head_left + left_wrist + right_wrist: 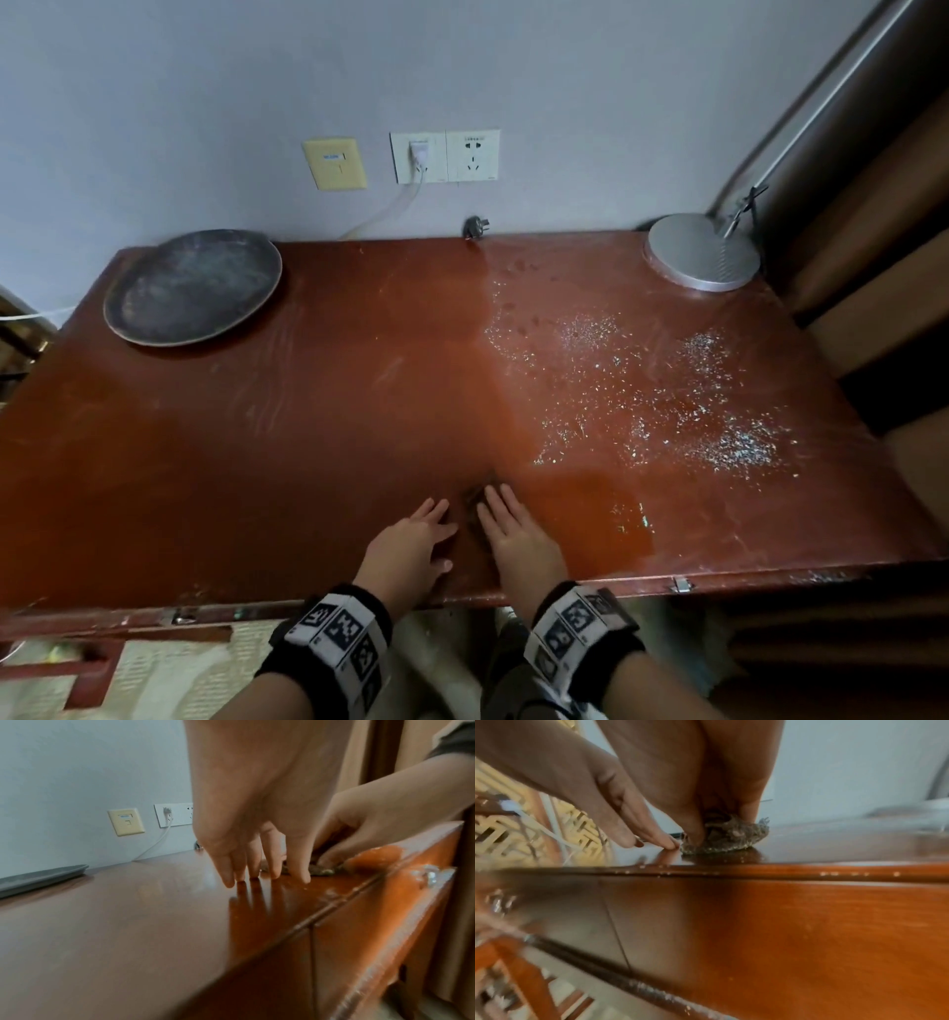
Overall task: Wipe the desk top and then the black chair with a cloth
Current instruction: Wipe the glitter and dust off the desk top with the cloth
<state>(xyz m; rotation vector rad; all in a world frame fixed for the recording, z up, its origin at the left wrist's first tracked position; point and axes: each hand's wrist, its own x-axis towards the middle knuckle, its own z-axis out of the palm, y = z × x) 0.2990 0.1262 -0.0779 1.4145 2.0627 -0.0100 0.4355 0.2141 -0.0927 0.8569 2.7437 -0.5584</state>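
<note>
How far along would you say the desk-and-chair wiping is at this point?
The left half of the desk top looks wiped. The right hand holds the cloth near the front edge. White specks on the right half remain, then the black chair.

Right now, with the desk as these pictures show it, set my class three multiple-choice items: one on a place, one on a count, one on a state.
1. Where on the desk is the round dark tray?
A. back left
B. front right
C. middle

2. How many plugs sit in the white wall socket?
A. none
B. one
C. two

3. How is the cloth?
A. folded in the tray
B. bunched under the right hand
C. hanging off the edge

Key:
1 A: it lies by the wall at the left corner.
2 B: one white plug fills the left half only.
3 B: thumb and fingers hold it down near the front edge.
</note>
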